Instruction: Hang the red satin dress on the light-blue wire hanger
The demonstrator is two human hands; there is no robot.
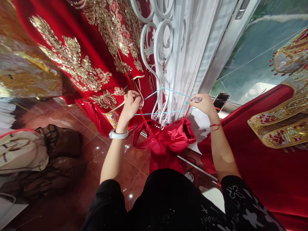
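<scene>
A thin light-blue clothes hanger [177, 92] hangs by its metal hook from white scrolled metalwork. Below its bottom bar hangs a shiny red satin garment [163, 142], one thin red strap running up to each end of the hanger. My left hand [131, 104], with a white band at the wrist, is closed at the hanger's left end, where the left strap meets it. At the right end, my right hand [202, 102] has thumb and fingers pinched by the right strap [187, 110]. My fingers partly hide both hanger ends.
Red clothing with gold sequins [79, 64] hangs at the left, close to my left hand. White scrolled metalwork [157, 38] stands ahead. More red and gold clothing [271, 128] is at the right. Bags [24, 150] lie on the tiled floor [103, 157]. A phone [220, 101] stands behind my right hand.
</scene>
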